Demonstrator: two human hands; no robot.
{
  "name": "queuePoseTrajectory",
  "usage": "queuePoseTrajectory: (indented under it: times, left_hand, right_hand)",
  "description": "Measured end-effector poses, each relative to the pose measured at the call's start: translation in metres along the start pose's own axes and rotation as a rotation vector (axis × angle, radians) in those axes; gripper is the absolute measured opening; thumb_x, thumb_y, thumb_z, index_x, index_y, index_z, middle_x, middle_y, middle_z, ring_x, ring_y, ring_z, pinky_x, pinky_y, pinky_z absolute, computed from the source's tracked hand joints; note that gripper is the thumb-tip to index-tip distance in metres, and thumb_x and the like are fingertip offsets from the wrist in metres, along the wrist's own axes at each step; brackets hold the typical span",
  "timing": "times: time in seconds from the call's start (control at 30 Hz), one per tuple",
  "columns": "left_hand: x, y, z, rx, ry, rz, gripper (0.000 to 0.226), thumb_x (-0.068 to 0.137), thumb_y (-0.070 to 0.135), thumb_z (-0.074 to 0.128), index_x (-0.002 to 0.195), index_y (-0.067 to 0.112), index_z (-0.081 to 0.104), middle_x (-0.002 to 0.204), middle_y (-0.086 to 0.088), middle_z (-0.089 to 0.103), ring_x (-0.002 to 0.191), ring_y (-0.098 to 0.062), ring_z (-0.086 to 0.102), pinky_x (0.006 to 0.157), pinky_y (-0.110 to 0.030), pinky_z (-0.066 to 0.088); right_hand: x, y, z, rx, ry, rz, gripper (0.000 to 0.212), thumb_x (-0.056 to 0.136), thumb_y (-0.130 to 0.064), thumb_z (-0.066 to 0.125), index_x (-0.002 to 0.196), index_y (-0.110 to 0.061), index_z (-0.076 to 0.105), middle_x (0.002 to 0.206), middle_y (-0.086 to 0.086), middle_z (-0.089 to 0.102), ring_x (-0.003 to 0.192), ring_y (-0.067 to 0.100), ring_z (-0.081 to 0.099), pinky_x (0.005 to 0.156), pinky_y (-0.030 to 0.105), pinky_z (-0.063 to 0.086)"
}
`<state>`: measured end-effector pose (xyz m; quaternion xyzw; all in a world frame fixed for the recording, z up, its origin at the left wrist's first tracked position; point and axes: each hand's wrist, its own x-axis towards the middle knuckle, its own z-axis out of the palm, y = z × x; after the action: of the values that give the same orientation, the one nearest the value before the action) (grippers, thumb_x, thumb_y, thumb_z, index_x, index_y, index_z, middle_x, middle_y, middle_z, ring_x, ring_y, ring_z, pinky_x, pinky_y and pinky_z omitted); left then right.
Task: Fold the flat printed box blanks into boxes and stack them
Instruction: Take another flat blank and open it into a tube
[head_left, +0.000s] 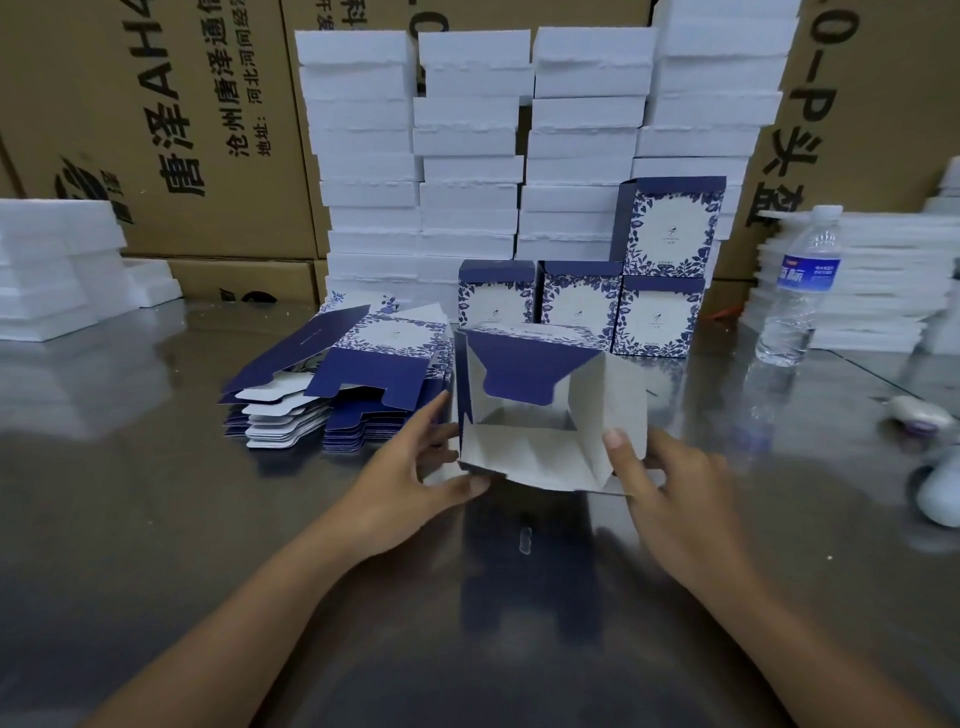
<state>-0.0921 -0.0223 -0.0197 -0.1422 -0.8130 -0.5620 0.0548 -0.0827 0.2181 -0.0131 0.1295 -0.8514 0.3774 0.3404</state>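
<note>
Holding the half-formed box (550, 410) between both hands, the person has its open end turned toward the head camera, low over the bench (208, 519) at near centre; whether it touches the bench I cannot tell. The left hand (410, 467) pinches the box's left side, thumb under the near flap and fingers up the outside. The right hand (670, 483) grips the right flap, thumb pressed on its grey inner face and the other fingers behind it. Inside, a blue flap with a cut tongue hangs from the far wall, and the side and near flaps stand splayed outward, so I judge the step in hand to be closing this end.

To do it well, the tube should first be squared so the corners sit true. The thumbs are well placed to push the side flaps in along their creases, not across the panels, which could dent the thin card. The tongued blue flap probably goes last, its tongue guided in rather than forced.

The pile of flat blanks (337, 384) lies just left of the box. Finished boxes (579, 301) stand in a row of three just beyond it, with a fourth box (670, 228) on the rightmost; the next likely belongs there. White foam stacks (467, 156) rise behind, and a water bottle (800, 280) stands far right.
</note>
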Motion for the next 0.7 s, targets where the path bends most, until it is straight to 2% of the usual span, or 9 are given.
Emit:
queuePoseTrajectory:
  times: [0.13, 0.2, 0.27, 0.37, 0.43, 0.47, 0.53, 0.6, 0.7]
  left_hand:
    - [-0.003, 0.004, -0.001, 0.081, 0.05, 0.027, 0.071, 0.072, 0.037, 0.075, 0.134, 0.034, 0.041, 0.117, 0.017, 0.061, 0.107, 0.002, 0.058, 0.093, -0.018, 0.044]
    - [-0.004, 0.007, 0.0, 0.089, 0.062, 0.027, 0.055, 0.066, 0.047, 0.072, 0.116, 0.038, 0.049, 0.101, 0.022, 0.065, 0.097, 0.007, 0.059, 0.083, -0.008, 0.042]
    - [-0.005, 0.01, 0.001, 0.064, 0.103, 0.03, 0.055, 0.061, 0.053, 0.068, 0.11, 0.036, 0.049, 0.096, 0.025, 0.064, 0.092, 0.012, 0.058, 0.075, -0.002, 0.041]
    - [-0.004, 0.012, 0.004, 0.009, 0.152, 0.023, 0.067, 0.057, 0.056, 0.067, 0.116, 0.033, 0.045, 0.107, 0.024, 0.059, 0.095, 0.019, 0.055, 0.072, 0.001, 0.041]
    - [-0.003, 0.012, 0.006, -0.043, 0.171, 0.007, 0.064, 0.057, 0.056, 0.068, 0.114, 0.04, 0.042, 0.112, 0.024, 0.058, 0.095, 0.017, 0.056, 0.072, -0.001, 0.043]
    - [-0.003, 0.012, 0.006, -0.06, 0.181, 0.002, 0.062, 0.058, 0.055, 0.068, 0.113, 0.042, 0.042, 0.112, 0.025, 0.057, 0.095, 0.017, 0.056, 0.071, -0.002, 0.044]
    - [-0.003, 0.013, 0.007, -0.088, 0.201, 0.004, 0.061, 0.063, 0.053, 0.066, 0.117, 0.041, 0.042, 0.114, 0.022, 0.058, 0.096, 0.015, 0.057, 0.07, -0.003, 0.045]
    - [-0.002, 0.013, 0.009, -0.119, 0.233, -0.006, 0.059, 0.072, 0.047, 0.064, 0.125, 0.03, 0.046, 0.117, 0.013, 0.061, 0.099, 0.006, 0.06, 0.068, -0.006, 0.047]
    - [0.0, 0.014, 0.012, -0.188, 0.3, -0.052, 0.023, 0.091, 0.024, 0.057, 0.114, 0.027, 0.055, 0.112, 0.002, 0.064, 0.092, -0.001, 0.063, 0.061, -0.01, 0.05]
  right_hand:
    - [-0.003, -0.008, 0.003, 0.03, 0.015, -0.065, 0.035, 0.088, -0.049, 0.049, 0.084, -0.023, 0.072, 0.069, -0.01, 0.069, 0.073, 0.019, 0.065, 0.061, 0.032, 0.048]
    - [-0.003, -0.013, 0.005, 0.075, 0.048, -0.078, 0.027, 0.084, -0.044, 0.055, 0.08, -0.025, 0.073, 0.063, -0.024, 0.063, 0.069, 0.004, 0.063, 0.062, 0.012, 0.043]
    - [-0.004, -0.017, 0.006, 0.144, 0.074, -0.071, 0.024, 0.083, -0.04, 0.058, 0.074, -0.023, 0.072, 0.057, -0.025, 0.061, 0.065, -0.006, 0.06, 0.058, 0.004, 0.037]
    - [-0.006, -0.019, 0.008, 0.233, 0.109, -0.067, 0.031, 0.084, -0.037, 0.056, 0.072, -0.013, 0.072, 0.073, -0.015, 0.067, 0.06, 0.002, 0.059, 0.053, 0.012, 0.036]
    - [-0.008, -0.019, 0.009, 0.24, 0.129, -0.081, 0.034, 0.086, -0.035, 0.054, 0.078, -0.008, 0.073, 0.085, -0.015, 0.067, 0.062, 0.014, 0.06, 0.053, 0.018, 0.037]
    - [-0.008, -0.02, 0.009, 0.226, 0.137, -0.091, 0.034, 0.087, -0.034, 0.053, 0.079, -0.008, 0.072, 0.088, -0.02, 0.066, 0.062, 0.013, 0.06, 0.054, 0.018, 0.037]
    - [-0.009, -0.024, 0.008, 0.214, 0.151, -0.112, 0.025, 0.089, -0.029, 0.052, 0.074, -0.016, 0.068, 0.081, -0.035, 0.063, 0.06, -0.003, 0.058, 0.051, 0.008, 0.035]
    - [-0.01, -0.025, 0.008, 0.211, 0.165, -0.126, 0.017, 0.091, -0.029, 0.052, 0.078, -0.026, 0.061, 0.072, -0.045, 0.055, 0.062, -0.02, 0.051, 0.054, -0.001, 0.033]
    - [-0.008, -0.02, 0.008, 0.235, 0.117, -0.086, 0.02, 0.089, -0.048, 0.042, 0.087, -0.038, 0.059, 0.085, -0.046, 0.058, 0.078, -0.02, 0.056, 0.064, 0.002, 0.039]
